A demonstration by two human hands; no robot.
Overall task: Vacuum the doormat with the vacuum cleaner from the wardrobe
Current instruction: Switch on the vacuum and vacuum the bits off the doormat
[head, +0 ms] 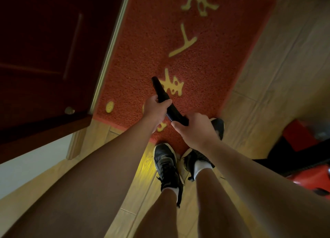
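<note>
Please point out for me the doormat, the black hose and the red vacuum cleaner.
doormat [223,46]: head view, on bare red pile near its right side.
hose [159,89]: head view, on its black front end.
vacuum cleaner [310,177]: head view, on its red shell, lower right.

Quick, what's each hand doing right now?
Left hand: closed around the black vacuum hose.
Right hand: closed around the same hose, farther back.

I see a home entryway: a red doormat [205,62] with yellow characters lies on pale wood-plank flooring [267,73], just beside a dark panelled door [44,50] and a white wall [26,168].
</note>
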